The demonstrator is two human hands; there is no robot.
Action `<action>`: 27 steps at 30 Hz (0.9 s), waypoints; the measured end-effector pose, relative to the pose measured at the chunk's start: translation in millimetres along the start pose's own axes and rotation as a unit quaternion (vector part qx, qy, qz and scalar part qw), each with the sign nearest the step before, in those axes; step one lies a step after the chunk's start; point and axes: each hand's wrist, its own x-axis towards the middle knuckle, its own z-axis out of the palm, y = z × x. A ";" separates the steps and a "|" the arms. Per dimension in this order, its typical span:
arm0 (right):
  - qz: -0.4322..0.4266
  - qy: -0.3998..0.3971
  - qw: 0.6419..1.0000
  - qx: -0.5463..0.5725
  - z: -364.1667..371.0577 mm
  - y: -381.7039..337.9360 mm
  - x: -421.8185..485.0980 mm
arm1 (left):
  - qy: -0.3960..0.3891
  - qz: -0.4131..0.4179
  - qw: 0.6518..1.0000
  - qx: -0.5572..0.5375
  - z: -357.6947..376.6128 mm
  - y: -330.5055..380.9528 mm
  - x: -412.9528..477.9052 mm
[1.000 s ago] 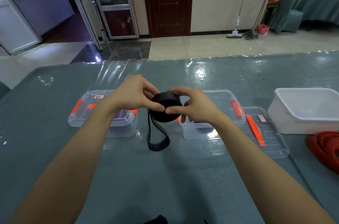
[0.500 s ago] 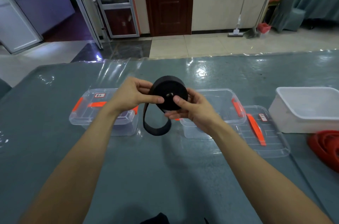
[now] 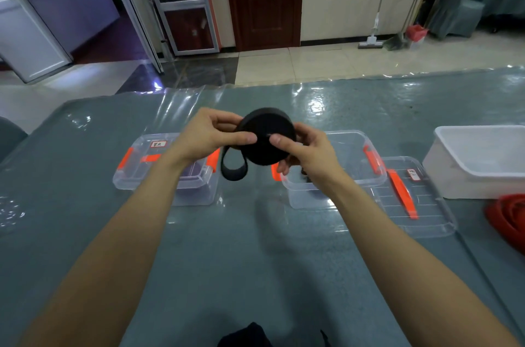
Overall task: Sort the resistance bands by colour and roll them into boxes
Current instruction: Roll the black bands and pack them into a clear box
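A black resistance band (image 3: 265,137), wound into a thick roll, is held up above the table between both hands. My left hand (image 3: 208,134) pinches the roll's left side with thumb and fingers. My right hand (image 3: 305,152) grips its right side, thumb on the face of the roll. A short loose loop of the band hangs below the roll. Behind my left hand stands a closed clear box (image 3: 142,173) with orange latches. Behind my right hand stands an open clear box (image 3: 356,153). Red bands (image 3: 508,217) lie at the right edge.
A clear lid (image 3: 412,198) with an orange handle lies right of the open box. A white tub (image 3: 480,159) stands at the far right. Something black (image 3: 247,336) shows at the bottom edge. The table carries a glossy plastic cover.
The roll has been lifted and turned face-on to me. The hanging loop has grown shorter as more band was wound on. Both hands rose slightly.
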 end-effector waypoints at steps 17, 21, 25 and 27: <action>0.042 -0.107 0.971 -0.210 -16.8 -3.8 6.1 | -0.132 -0.077 0.956 0.251 4.1 29.5 7.1; 0.033 -0.040 0.996 -0.070 -17.0 7.5 3.4 | -0.029 -0.001 0.995 0.095 10.0 18.5 4.5; 0.042 -0.006 0.999 0.008 -10.8 17.3 0.9 | 0.082 0.041 0.996 0.013 38.0 -1.1 5.6; 0.045 0.006 0.998 0.031 -9.9 18.8 -1.3 | 0.133 0.057 0.989 -0.007 47.7 -8.1 5.7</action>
